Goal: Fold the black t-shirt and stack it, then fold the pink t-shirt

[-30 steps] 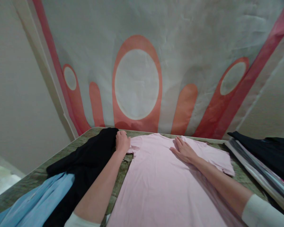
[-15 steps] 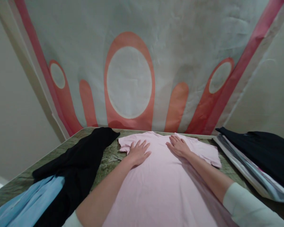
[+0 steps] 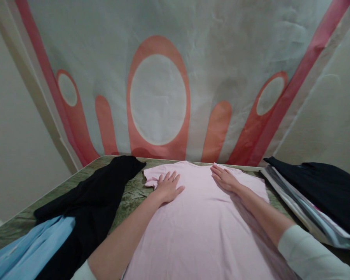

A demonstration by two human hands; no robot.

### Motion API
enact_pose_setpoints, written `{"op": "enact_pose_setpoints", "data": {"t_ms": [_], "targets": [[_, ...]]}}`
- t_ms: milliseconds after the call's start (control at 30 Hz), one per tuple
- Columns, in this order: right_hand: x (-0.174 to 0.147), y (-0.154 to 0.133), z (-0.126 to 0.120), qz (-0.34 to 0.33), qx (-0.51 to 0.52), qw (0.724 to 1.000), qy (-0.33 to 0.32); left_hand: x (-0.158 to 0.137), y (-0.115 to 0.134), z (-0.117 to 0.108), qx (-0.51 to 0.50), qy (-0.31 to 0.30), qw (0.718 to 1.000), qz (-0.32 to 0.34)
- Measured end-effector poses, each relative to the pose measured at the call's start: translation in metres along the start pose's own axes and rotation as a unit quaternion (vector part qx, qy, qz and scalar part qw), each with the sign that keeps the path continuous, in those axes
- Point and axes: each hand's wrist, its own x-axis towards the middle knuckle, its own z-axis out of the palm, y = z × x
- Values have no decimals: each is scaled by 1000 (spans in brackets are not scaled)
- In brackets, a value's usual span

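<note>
A pink T-shirt [image 3: 198, 217] lies spread out in front of me, its neckline at the far end and its lower part running out of view toward me. My left hand [image 3: 167, 188] rests flat with fingers spread on the shirt's upper left, near the left sleeve. On the upper right, beside the neckline, my right hand [image 3: 224, 179] lies flat, its fingers stretched out and close together. Neither hand grips the cloth.
A black garment [image 3: 99, 202] and a light blue garment [image 3: 37, 245] lie loosely at the left on the green-brown patterned table [image 3: 134, 194]. A stack of folded clothes [image 3: 317, 210] with a dark one on top sits at the right. Behind stands a printed wall covering [image 3: 236, 50].
My right hand has slid slightly outward to the right across the shirt, its fingers closer together. My left hand has stayed near the left sleeve. The view has shifted a little.
</note>
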Motion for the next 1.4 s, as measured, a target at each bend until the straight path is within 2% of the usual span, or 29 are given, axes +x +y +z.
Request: {"op": "enact_pose_setpoints", "data": {"t_ms": [133,233,300,367,433,567,633,700,767,800,900,967,1133,1233,1333,1400], "targets": [[-21,-19,-2,-18,19,999,24,-4,11,-7,-8,-33,999,-4],[-45,-53,-4,-88,34,995,-3,-9,28,-7,-24,-24,997,63],[-61,-72,-7,-104,41,994,-18,-12,37,-5,-26,-11,995,96],[-72,-79,-12,-103,41,994,-25,-13,41,-2,-18,4,994,104],[-81,-70,-17,-88,31,995,-26,-13,41,0,-8,11,995,101],[-92,-22,-22,-12,-18,999,-23,-12,40,-1,7,-1,995,95],[-98,-2,-24,38,-61,997,-9,-11,41,-3,12,-5,995,96],[-104,5,-27,72,-100,992,16,-12,43,-5,18,-7,995,95],[-112,-4,-30,59,-105,992,30,-12,45,-6,22,-8,995,95],[-117,-13,-31,30,-89,995,23,-13,45,-6,23,-7,995,96],[-136,-42,-35,-79,-20,996,-35,-13,45,-6,23,-6,995,98],[-151,-50,-37,-105,-1,992,-63,-13,45,-6,22,-7,995,98],[-181,-27,-41,-34,-46,997,-52,-13,44,-5,21,-14,995,97],[-179,-16,-42,6,-90,995,-29,-16,46,-7,22,-24,995,98],[-158,-30,-39,14,-97,995,-15,-19,47,-9,23,-25,995,98],[-142,-50,-36,-25,-63,997,-25,-20,48,-10,26,-21,995,94]]}}
